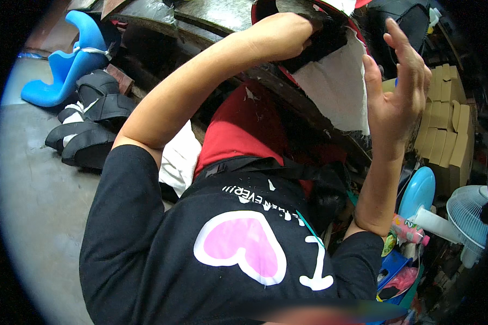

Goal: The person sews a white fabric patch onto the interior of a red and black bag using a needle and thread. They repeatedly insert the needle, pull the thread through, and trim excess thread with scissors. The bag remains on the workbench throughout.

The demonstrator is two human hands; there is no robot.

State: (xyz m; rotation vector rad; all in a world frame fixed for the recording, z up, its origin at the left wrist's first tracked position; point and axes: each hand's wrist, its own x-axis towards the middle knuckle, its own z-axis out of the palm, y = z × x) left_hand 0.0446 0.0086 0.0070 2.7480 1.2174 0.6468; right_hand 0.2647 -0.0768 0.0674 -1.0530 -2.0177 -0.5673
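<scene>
My left hand reaches to the far side of the view, its fingers curled closed at a dark patch beside red-edged material. What those fingers hold is hidden and too dark to name. Just below and to the right hangs a piece of off-white cloth with frayed edges. My right hand is raised to the right of this cloth, fingers stretched and thumb apart, with nothing in it. Behind its fingers lies a black item.
A worn wooden bench runs along the far side. At left are a blue curved plastic form and black footwear pieces on the grey floor. Stacked yellowish boxes and a fan stand at right.
</scene>
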